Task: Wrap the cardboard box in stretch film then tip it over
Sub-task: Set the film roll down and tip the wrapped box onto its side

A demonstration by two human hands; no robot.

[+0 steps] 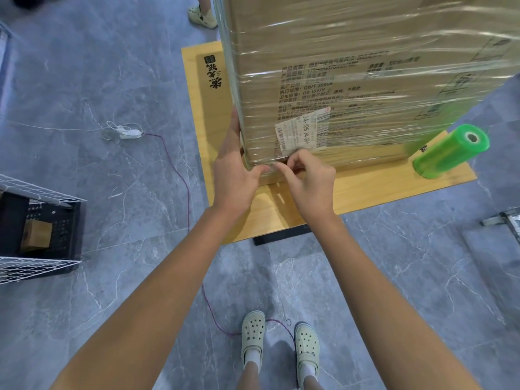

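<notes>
Cardboard box (323, 46) stands upright on tabletop (281, 212), sheathed in stretch film (399, 80). Left hand (233, 175) lies flat, fingers straight, against the near corner. Right hand (306, 178) pinches the film's loose end at the bottom edge. Green roll (447, 153) lies well apart. Judged: sealing the tail; tipping next needs both hands freed and set higher.

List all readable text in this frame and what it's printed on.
"GB/T 20808": on the box, under the film.
"GB 15979": on the box, one line lower.
"J4-106 14-J06": on the white label stuck to the box, turned sideways.
The other print on the box and the fine print on the label are too blurred to read.
Black Chinese logo on the board: not legible.
</notes>
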